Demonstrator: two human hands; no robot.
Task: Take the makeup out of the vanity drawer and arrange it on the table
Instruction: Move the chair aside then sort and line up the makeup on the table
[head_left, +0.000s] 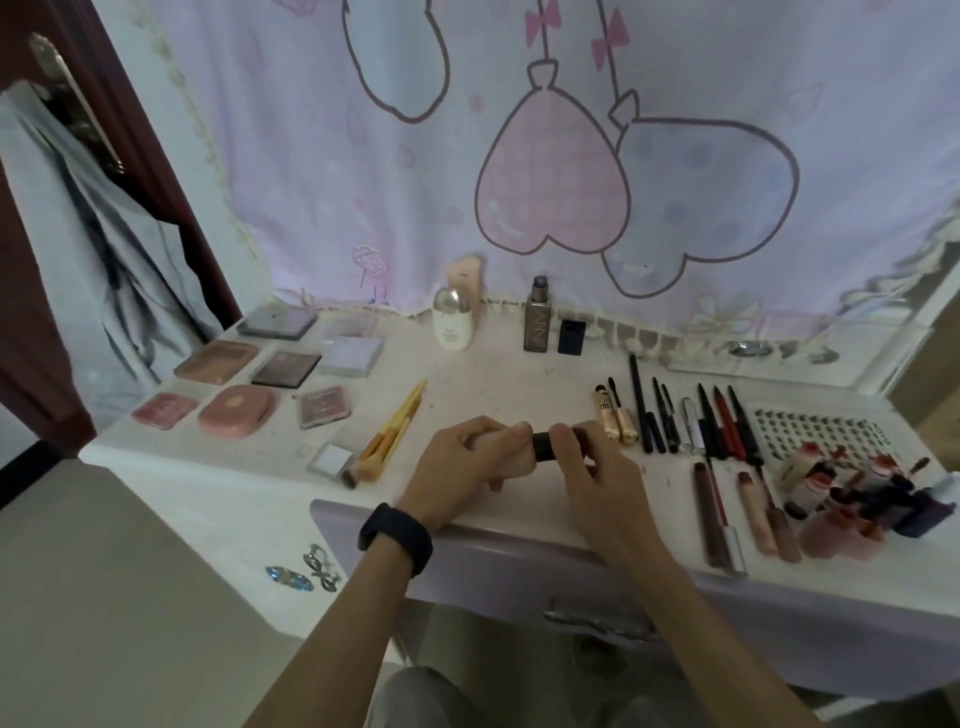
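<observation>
Both my hands hold one peach tube with a black cap (524, 447) just above the white vanity table (498, 374). My left hand (462, 467) grips the tube's body. My right hand (592, 462) pinches the black cap end. Several compacts and palettes (260, 374) lie in rows at the left. Yellow brushes (395, 431) lie left of my hands. Pencils and mascaras (675, 415) are lined up at the right, with lip glosses (748, 509) in front of them. The lilac drawer (571, 582) below the table edge looks closed.
A white bottle (453, 319), a brown bottle (537, 317) and a small black box (571, 336) stand by the curtain at the back. Small bottles (857, 493) cluster at the front right. Two hair clips (306, 569) lie on the table's lower left corner.
</observation>
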